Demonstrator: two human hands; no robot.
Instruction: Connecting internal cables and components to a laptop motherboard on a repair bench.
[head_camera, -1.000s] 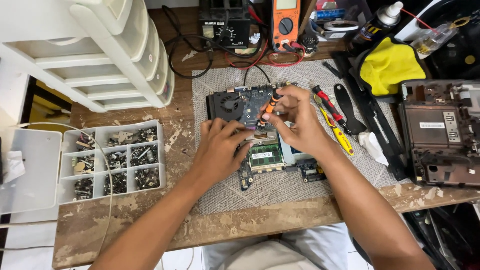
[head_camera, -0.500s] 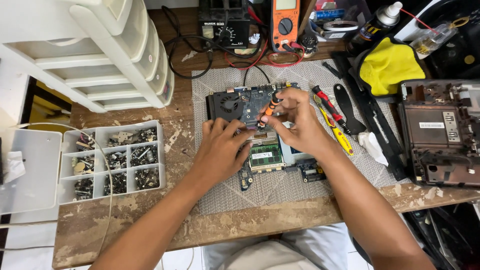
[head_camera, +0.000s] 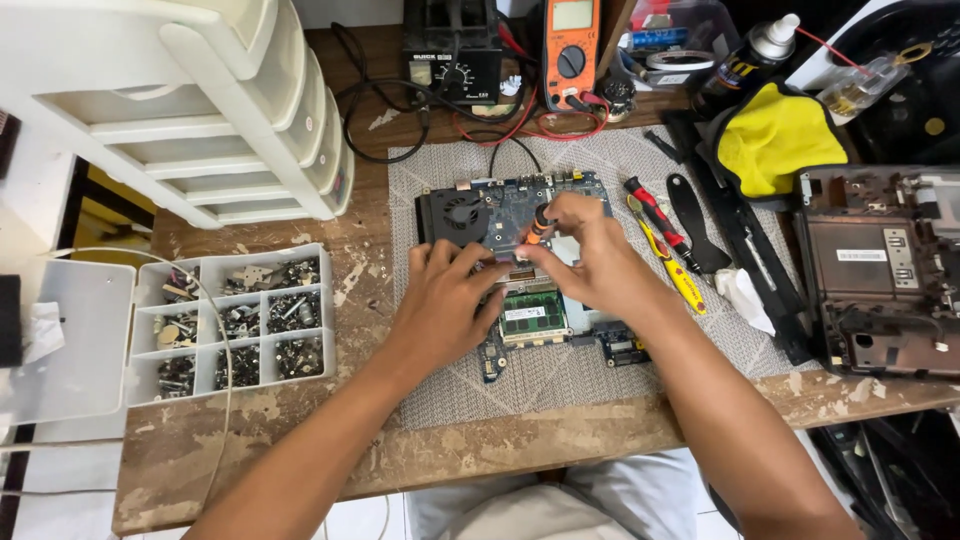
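We've got one view only: head-mounted, looking steeply down on the counter (head_camera: 300, 450) from the near edge, facing away from the body. Close range; the grey mat (head_camera: 600, 370) sits centre frame. Forearms enter from below the mat, lap visible beneath. No second view, so no overlap.

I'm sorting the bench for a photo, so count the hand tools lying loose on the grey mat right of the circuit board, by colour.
Red and black screwdriver: 1
Yellow-handled tool: 1
Black pry tool: 1
Total: 3
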